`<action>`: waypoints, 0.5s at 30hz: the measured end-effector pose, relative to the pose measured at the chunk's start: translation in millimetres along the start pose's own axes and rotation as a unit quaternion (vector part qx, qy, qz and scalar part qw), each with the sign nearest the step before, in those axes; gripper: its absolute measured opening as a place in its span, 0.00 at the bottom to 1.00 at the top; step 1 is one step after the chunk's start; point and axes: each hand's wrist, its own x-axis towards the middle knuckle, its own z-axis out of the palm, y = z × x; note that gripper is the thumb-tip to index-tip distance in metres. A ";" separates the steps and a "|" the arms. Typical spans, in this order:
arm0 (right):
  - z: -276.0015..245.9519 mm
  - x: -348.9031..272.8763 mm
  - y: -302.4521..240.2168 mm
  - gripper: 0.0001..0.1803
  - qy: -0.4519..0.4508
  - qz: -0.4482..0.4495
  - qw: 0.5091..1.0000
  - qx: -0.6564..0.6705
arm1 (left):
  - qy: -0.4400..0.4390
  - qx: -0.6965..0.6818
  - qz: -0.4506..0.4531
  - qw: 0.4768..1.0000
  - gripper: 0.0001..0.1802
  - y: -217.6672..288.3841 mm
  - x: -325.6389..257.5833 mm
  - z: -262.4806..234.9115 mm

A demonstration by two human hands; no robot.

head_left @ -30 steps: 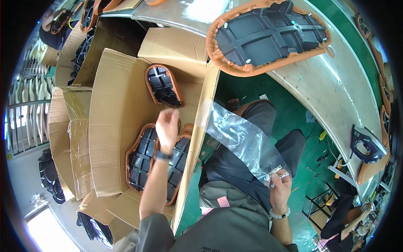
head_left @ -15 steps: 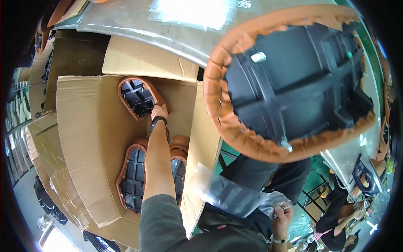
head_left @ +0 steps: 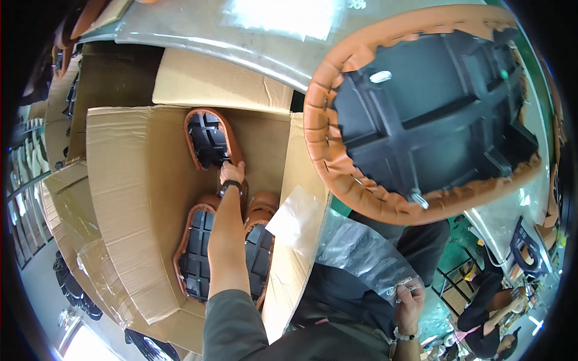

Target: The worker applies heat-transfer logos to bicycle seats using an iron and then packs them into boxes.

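My left hand [head_left: 232, 172] reaches into an open cardboard box [head_left: 123, 198] and grips the lower end of a brown padded part with a black ribbed plastic underside [head_left: 208, 137]. That padded part stands tilted in the far end of the box. Beneath and beside my left forearm lie two similar padded parts, a left one [head_left: 195, 253] and a right one [head_left: 259, 256], the latter partly hidden by the arm. My right hand [head_left: 410, 301], near my lap, pinches the end of a clear plastic bag [head_left: 361, 246], which stretches left over the box's edge.
A large brown padded piece with a black ribbed base [head_left: 421, 114] fills the upper right, resting at the plastic-covered table [head_left: 198, 30]. A clothes iron [head_left: 525, 246] stands at the far right. Another person [head_left: 490, 319] sits at the lower right.
The padded part in my left hand has turned more upright and shifted slightly right. The plastic bag has spread out more, its white end rising over the box's edge.
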 end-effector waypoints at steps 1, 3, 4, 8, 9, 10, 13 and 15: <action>-3.2 -1.2 0.8 0.03 -0.006 -0.006 1.000 0.010 | 0.008 0.015 0.001 1.000 0.30 2.2 -15.8 -12.7; -10.3 -4.5 2.5 0.03 -0.018 -0.015 0.999 0.026 | -0.040 -0.157 0.009 0.987 0.30 9.8 -54.5 -52.1; -13.2 -7.1 3.2 0.04 -0.023 -0.018 0.999 0.032 | -0.053 -0.255 0.076 0.962 0.24 16.8 -80.6 -76.0; -18.8 -24.3 1.6 0.06 -0.043 -0.041 0.997 0.047 | -0.028 -0.424 0.217 0.879 0.26 32.4 -232.1 -195.6; -18.9 -30.4 1.0 0.07 -0.046 -0.029 0.997 0.049 | -0.042 -0.456 0.212 0.863 0.26 34.1 -275.1 -223.1; -18.6 -35.9 1.4 0.07 -0.060 -0.032 0.996 0.059 | -0.039 -0.469 0.319 0.823 0.25 37.3 -313.7 -244.8; -20.7 -50.1 6.1 0.08 -0.094 -0.052 0.991 0.084 | -0.277 -0.374 0.383 0.798 0.16 49.8 -410.9 -275.3; -29.7 -61.1 12.5 0.09 -0.105 -0.060 0.989 0.083 | -0.421 -0.377 0.327 0.758 0.20 72.2 -453.9 -257.7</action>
